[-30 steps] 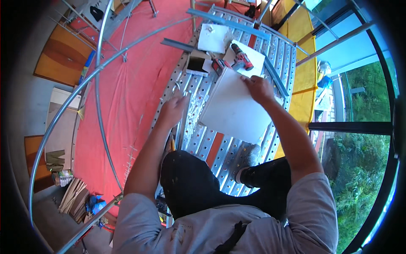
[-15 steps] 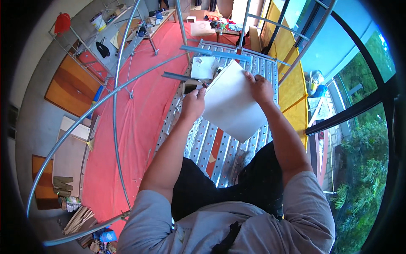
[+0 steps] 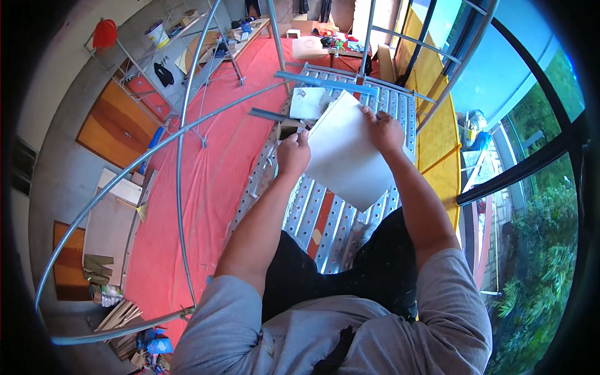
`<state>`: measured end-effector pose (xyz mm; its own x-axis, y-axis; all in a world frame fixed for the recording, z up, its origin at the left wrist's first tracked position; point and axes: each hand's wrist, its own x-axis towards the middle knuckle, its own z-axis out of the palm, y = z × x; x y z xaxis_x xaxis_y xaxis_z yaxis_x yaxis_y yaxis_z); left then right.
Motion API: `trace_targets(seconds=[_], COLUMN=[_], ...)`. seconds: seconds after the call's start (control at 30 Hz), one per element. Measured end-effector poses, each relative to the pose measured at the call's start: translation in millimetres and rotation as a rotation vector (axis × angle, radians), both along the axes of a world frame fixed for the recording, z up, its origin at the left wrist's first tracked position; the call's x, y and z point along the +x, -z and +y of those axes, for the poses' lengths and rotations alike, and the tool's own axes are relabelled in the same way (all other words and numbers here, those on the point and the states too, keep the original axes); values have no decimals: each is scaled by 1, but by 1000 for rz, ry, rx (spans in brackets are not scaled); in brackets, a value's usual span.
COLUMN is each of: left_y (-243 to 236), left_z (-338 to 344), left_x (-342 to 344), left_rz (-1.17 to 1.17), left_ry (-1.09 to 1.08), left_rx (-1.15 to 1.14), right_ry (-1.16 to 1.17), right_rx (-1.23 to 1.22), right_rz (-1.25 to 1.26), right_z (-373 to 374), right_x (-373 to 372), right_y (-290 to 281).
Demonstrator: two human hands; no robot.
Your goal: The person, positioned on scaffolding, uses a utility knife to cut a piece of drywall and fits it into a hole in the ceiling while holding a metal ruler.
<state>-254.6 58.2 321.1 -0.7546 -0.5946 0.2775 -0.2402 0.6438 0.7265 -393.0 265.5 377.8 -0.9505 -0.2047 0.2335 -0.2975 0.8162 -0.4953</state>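
I hold a white board (image 3: 350,162) tilted above the perforated metal scaffold deck (image 3: 337,244). My left hand (image 3: 294,153) is closed on its upper left edge, and my right hand (image 3: 384,131) grips its upper right edge, thumb on the face. Behind it lie a smaller white piece (image 3: 306,103) with a rough patch and a dark box (image 3: 289,131), partly hidden by my left hand. Metal channels (image 3: 265,113) lie near the deck's left edge and across its far end. The board hides much of the deck's middle.
Curved tubes (image 3: 181,156) and scaffold rails (image 3: 431,56) flank the deck. Red sheeting (image 3: 156,231) covers the floor to the left. A scaffold rack (image 3: 156,69), a cluttered bench (image 3: 244,34) and timber strips (image 3: 119,319) stand or lie around it. Yellow sheeting (image 3: 440,169) and dark-framed glass (image 3: 525,237) line the right.
The board has risen off the deck, with my left hand moving up onto its edge. The power drills seen earlier are now hidden behind it. My view has tilted up toward the room's far end.
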Motion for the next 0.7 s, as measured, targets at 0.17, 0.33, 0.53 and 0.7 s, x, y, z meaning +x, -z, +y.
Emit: trace_targets(seconds=[0.17,0.33,0.53,0.7], left_y=[18,12,19,33], left_z=[-8,-4,-40,-55], left_x=[-5,-6,-10,-3], left_rz=[0,-62,-80,-147], left_ry=[-56,-20,180,293], left_rx=[23,160,324,526], right_ry=[12,40,34,43], right_rx=[64,89,42,-3], right_rz=[-45,-46,-72,-42], right_z=[-8,-8,-5,-9], right_x=[3,-1,-14,-9], right_y=[-5,6,19,24])
